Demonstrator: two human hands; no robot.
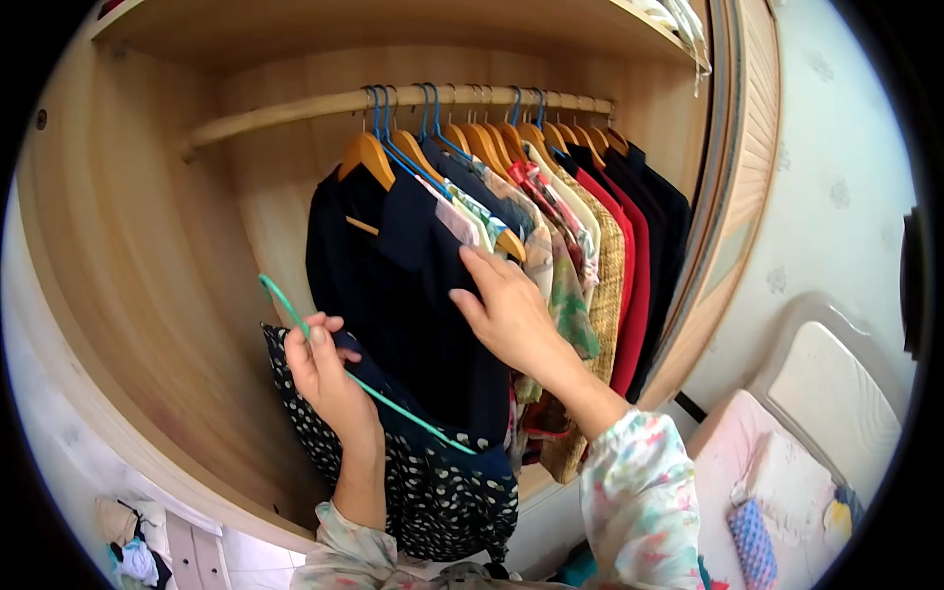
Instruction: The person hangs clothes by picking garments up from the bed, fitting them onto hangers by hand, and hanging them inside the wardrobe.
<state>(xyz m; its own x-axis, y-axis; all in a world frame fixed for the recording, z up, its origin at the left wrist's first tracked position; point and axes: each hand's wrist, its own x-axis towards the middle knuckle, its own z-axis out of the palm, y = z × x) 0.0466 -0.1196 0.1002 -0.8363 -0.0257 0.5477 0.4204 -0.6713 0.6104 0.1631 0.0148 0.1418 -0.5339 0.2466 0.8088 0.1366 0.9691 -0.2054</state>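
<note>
Green hanger [411, 414] gripped in left hand [332, 383] | spotted garment [442, 501] seen beneath | right hand [516, 320] held unclenched at dark jacket [408, 265], contact unclear

From afar, I'm viewing a home bedroom: clothes [608, 285] are hanging inside the wardrobe [128, 226]; 1 bed [836, 364] is standing to its right.
</note>
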